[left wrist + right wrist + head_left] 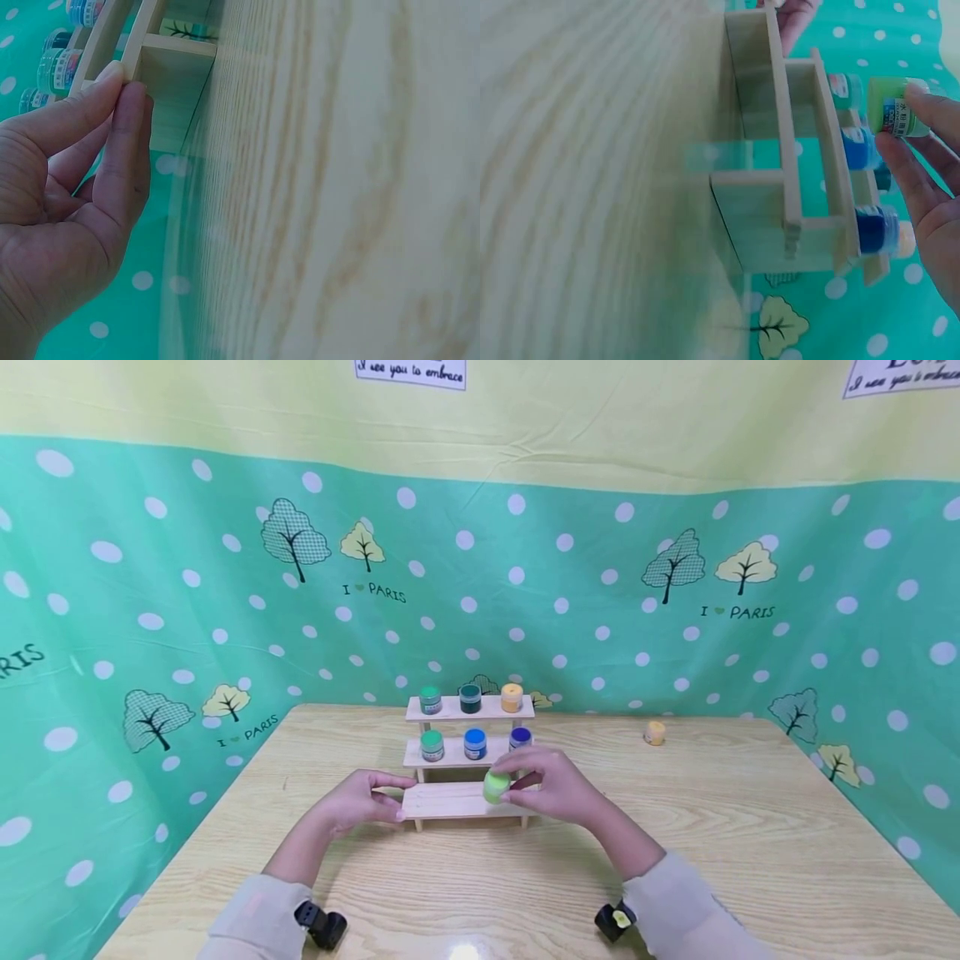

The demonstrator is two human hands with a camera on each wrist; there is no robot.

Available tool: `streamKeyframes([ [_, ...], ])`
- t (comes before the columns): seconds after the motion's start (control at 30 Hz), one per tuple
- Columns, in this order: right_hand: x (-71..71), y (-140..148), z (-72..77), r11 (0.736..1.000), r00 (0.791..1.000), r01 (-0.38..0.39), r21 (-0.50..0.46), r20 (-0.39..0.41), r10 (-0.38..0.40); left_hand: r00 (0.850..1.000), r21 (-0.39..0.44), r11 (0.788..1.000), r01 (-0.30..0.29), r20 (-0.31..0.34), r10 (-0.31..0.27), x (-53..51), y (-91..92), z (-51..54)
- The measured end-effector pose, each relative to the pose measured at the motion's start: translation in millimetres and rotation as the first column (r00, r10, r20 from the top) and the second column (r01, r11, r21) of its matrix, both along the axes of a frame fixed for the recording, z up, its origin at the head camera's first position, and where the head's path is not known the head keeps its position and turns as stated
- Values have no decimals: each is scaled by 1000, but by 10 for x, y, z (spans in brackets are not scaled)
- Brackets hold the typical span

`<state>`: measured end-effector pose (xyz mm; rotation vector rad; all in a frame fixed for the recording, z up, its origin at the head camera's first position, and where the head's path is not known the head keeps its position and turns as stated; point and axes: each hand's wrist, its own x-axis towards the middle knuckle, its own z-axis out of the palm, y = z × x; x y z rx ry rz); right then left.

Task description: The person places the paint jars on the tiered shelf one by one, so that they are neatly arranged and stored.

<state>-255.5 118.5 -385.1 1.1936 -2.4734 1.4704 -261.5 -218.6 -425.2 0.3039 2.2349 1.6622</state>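
Observation:
A three-step wooden display rack (448,806) stands in the middle of the table. My right hand (553,787) pinches a light green paint jar (495,788) between thumb and fingers, over the right part of the lowest step. The right wrist view shows this jar (885,91) has a printed label and is apart from the rack. At the other end, my left hand (362,803) pinches the left end of the lowest step; thumb and fingertips meet at its corner in the left wrist view. The middle step bears a green jar (432,746), a blue jar (475,744) and a purple-blue jar (520,739).
On the top step stand a green jar (431,700), a dark green jar (470,699) and a yellow-orange jar (512,697). Another yellow-orange jar (655,733) is on the table (720,827) at the back right. A dotted green curtain (517,577) hangs behind.

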Motion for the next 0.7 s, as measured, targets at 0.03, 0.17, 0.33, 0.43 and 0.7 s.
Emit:
streamKeyframes([
  [0.03, -4, -20, -14, 1000, 1000, -5, -3, 5, 5, 1000, 2, 1000, -1, 2, 1, -3, 0, -1],
  [0.17, -7, -112, -43, 1000, 1000, -15, -10, 24, 16, 1000, 12, 1000, 12, 2, -12, 2, -4, 0],
  [0.33, -22, -247, -76, 1000, 998, 10, 7, 58, -11, 1000, 26, 1000, 14, 13, -14, 0, -19, -2],
  [0.43, -29, -327, -94, 999, 996, 29, 26, 86, -31, 1000, 29, 999, 14, 15, -15, -9, -24, -5],
  [0.7, -47, -476, -139, 995, 994, 70, 77, 77, -76, 1000, 22, 1000, 18, 12, -18, -12, -16, -9],
])
